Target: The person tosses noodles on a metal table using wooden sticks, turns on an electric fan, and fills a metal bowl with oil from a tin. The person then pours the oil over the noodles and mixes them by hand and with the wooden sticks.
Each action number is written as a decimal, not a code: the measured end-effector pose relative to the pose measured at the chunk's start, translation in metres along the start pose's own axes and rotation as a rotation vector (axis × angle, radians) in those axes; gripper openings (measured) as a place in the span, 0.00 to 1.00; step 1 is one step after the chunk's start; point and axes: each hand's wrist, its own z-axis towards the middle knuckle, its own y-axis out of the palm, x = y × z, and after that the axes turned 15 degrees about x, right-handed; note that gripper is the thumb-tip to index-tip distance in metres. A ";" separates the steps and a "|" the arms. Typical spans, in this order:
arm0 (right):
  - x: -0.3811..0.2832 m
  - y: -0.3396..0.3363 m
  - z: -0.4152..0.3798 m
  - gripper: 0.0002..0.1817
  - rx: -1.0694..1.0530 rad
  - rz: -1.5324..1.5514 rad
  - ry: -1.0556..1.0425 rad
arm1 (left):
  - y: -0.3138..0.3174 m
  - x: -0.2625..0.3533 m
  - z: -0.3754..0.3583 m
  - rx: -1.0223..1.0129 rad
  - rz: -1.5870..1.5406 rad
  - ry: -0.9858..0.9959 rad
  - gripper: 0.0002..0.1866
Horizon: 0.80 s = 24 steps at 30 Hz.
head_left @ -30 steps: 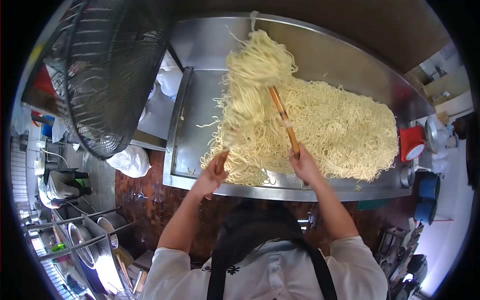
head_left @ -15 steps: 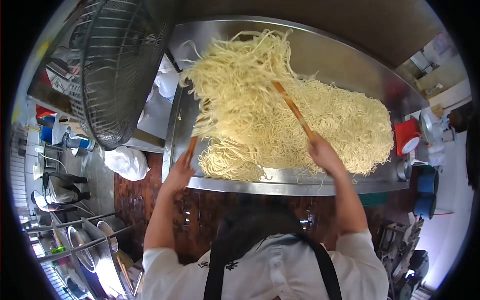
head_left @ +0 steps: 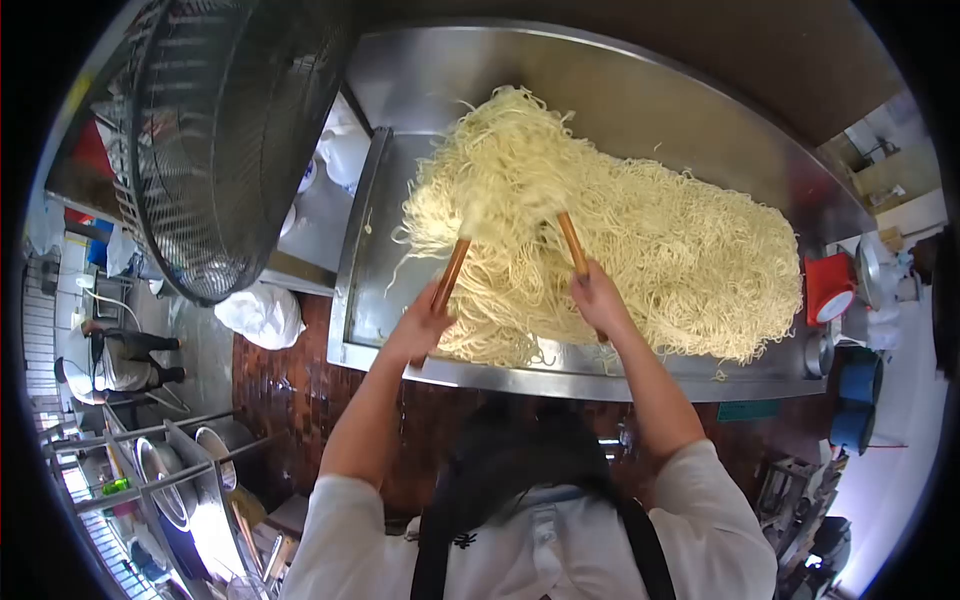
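A long heap of pale yellow noodles (head_left: 690,260) lies in a wide steel tray (head_left: 380,270). My left hand (head_left: 422,328) is closed around a wooden stick (head_left: 455,272), whose far end goes into the left part of the heap. Another wooden stick (head_left: 572,243) is gripped in my right hand (head_left: 600,298), its tip also hidden among noodles. Between and beyond the two tips a raised clump of noodles (head_left: 515,170) is blurred by motion.
A large wire-caged fan (head_left: 215,150) stands at the upper left, beside the tray. Right of the tray is a red scale (head_left: 828,288). A white bag (head_left: 262,318) sits on the floor at left, with another person (head_left: 115,360) farther off. Racks with pots (head_left: 165,480) stand lower left.
Both sticks have come closer together. My left hand moved right and my right hand moved slightly left. The lifted noodles on the left shifted right, baring more of the tray's left end.
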 end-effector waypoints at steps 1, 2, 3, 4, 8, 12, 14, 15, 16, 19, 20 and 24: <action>0.023 -0.006 -0.021 0.10 0.071 -0.053 -0.062 | -0.005 0.015 -0.020 -0.004 0.010 -0.193 0.24; 0.079 0.018 -0.040 0.10 0.066 -0.114 -0.050 | 0.000 -0.010 -0.035 -0.041 0.011 -0.255 0.28; 0.123 0.039 -0.057 0.10 0.065 -0.173 -0.043 | 0.010 -0.046 -0.044 -0.074 0.012 -0.311 0.33; 0.114 0.044 -0.079 0.10 0.002 -0.136 -0.031 | 0.034 -0.081 -0.052 -0.027 -0.006 -0.066 0.32; 0.013 0.044 -0.062 0.11 -0.105 0.008 0.058 | 0.067 0.018 -0.009 0.043 0.047 -0.369 0.29; -0.080 -0.023 -0.033 0.11 0.004 0.127 -0.002 | 0.002 0.132 -0.001 0.094 -0.287 -0.133 0.25; -0.076 -0.049 -0.024 0.12 0.025 0.050 -0.055 | -0.025 0.107 0.004 0.056 -0.145 -0.098 0.27; -0.043 -0.058 -0.023 0.13 0.032 -0.024 -0.069 | -0.042 0.080 -0.001 0.036 -0.031 -0.071 0.28; -0.003 -0.073 -0.030 0.15 0.032 -0.096 -0.078 | -0.066 0.053 -0.018 0.007 0.018 -0.164 0.27; 0.027 -0.186 -0.098 0.14 -0.153 -0.473 0.020 | -0.150 0.006 -0.111 -0.057 0.298 -0.365 0.25; 0.010 -0.224 -0.128 0.14 -0.210 -0.558 0.144 | -0.163 0.055 -0.143 -0.042 0.421 -0.474 0.23; 0.005 -0.262 -0.179 0.14 -0.411 -0.482 0.298 | -0.183 0.049 -0.215 -0.168 0.576 -0.355 0.21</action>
